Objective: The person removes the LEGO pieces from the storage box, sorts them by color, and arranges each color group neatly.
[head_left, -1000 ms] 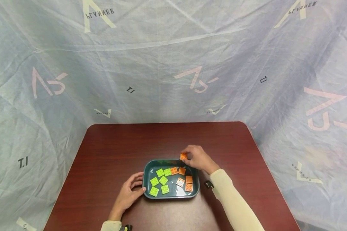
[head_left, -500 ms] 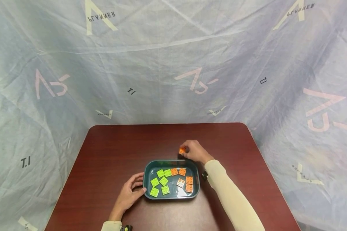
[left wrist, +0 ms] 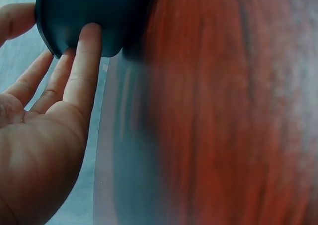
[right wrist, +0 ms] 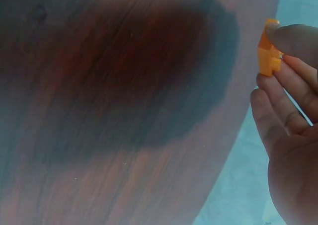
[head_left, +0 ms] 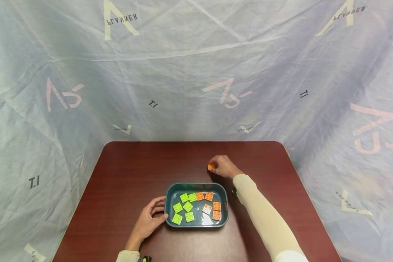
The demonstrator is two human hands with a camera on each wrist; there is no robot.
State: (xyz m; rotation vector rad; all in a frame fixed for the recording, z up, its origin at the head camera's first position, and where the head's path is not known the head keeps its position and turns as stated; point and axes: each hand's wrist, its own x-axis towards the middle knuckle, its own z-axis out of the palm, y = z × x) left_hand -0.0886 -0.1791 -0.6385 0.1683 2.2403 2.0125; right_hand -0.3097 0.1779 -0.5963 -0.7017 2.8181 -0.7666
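Observation:
An orange toy brick (head_left: 211,166) is pinched between the thumb and fingers of my right hand (head_left: 225,167), beyond the tray's far rim. In the right wrist view the orange brick (right wrist: 269,51) is held edge-on, its studs partly hidden by the fingers. My left hand (head_left: 147,220) rests against the left end of the dark green tray (head_left: 196,225). In the left wrist view its fairly straight fingers (left wrist: 82,73) touch the tray wall (left wrist: 74,16), with the thumb at the rim. Inside the tray lie several lime green bricks (head_left: 188,207) on the left and several orange bricks (head_left: 217,206) on the right.
The tray stands on a reddish-brown wooden table (head_left: 157,156) with rounded far corners. Pale printed cloth (head_left: 183,72) hangs behind the table and on both sides. One brick (head_left: 207,209) in the tray looks whitish from glare.
My right hand has carried the orange brick from above the tray's far rim to farther back over the table. The left hand stays at the tray's left end.

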